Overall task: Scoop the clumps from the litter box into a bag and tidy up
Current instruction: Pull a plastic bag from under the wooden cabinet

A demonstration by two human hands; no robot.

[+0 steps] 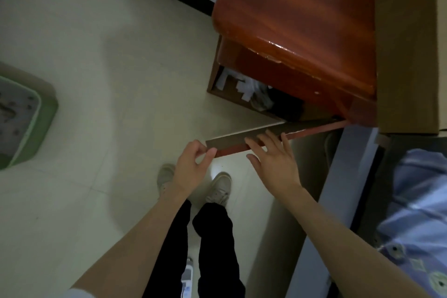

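A green litter box (46, 113) with grey litter and dark clumps sits on the floor at the left edge, far from both hands. A reddish wooden cabinet (297, 31) stands at the upper right with its door (266, 135) swung open toward me. My left hand (191, 164) pinches the door's outer end between thumb and fingers. My right hand (273, 157) lies with spread, straight fingers on the door's top edge. Inside the cabinet lie white papers and crumpled plastic bags (256, 94), partly hidden in shadow.
Pale tiled floor (108, 68) stretches between the litter box and the cabinet. A cardboard box (408, 43) stands against the cabinet's right side. A bed with blue patterned bedding (420, 213) fills the lower right. My shoes (217, 186) stand just below the door.
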